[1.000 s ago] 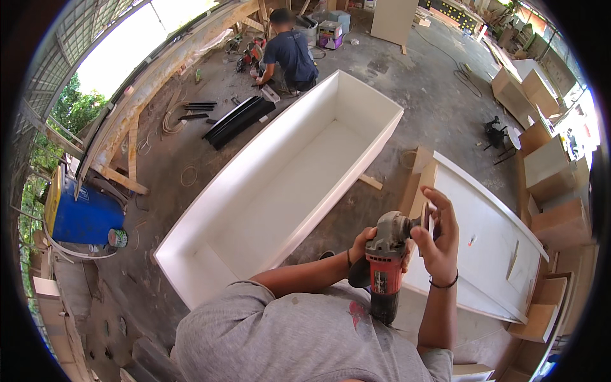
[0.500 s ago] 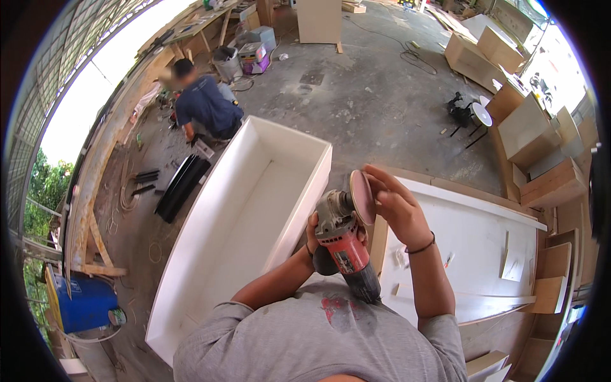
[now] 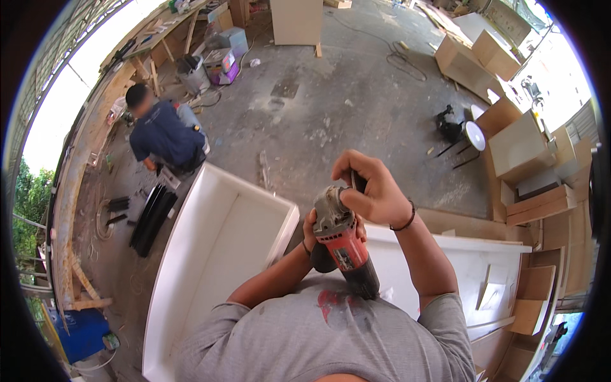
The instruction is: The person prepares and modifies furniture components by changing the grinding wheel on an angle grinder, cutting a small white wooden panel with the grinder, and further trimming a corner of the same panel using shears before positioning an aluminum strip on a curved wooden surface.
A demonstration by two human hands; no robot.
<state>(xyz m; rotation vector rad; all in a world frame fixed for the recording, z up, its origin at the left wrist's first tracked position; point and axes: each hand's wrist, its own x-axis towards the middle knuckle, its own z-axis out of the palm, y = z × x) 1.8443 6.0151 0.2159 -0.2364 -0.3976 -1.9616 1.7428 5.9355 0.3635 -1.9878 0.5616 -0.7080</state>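
An angle grinder (image 3: pixel 349 247) with a red and black body and a dusty grey metal head stands upright close to my chest. My left hand (image 3: pixel 309 232) is wrapped round it just below the head, thumb on one side and fingertips on the other. My right hand (image 3: pixel 377 190) is curled at the head, its fingers closed on the sanding disc (image 3: pixel 359 183). Only a dark sliver of the disc shows; the hand covers the rest. Whether the disc is still on the spindle I cannot tell.
A long white open box (image 3: pixel 262 219) lies to my left, and a white cabinet piece (image 3: pixel 461 264) to my right. A co-worker (image 3: pixel 168 137) crouches far left beside black strips (image 3: pixel 153 219). A round white stool (image 3: pixel 475 135) and wooden boxes (image 3: pixel 522 146) stand far right.
My right hand has shifted left and curled over the disc, which faced sideways in plain sight before. The surroundings have shifted left in the picture as my head turned.
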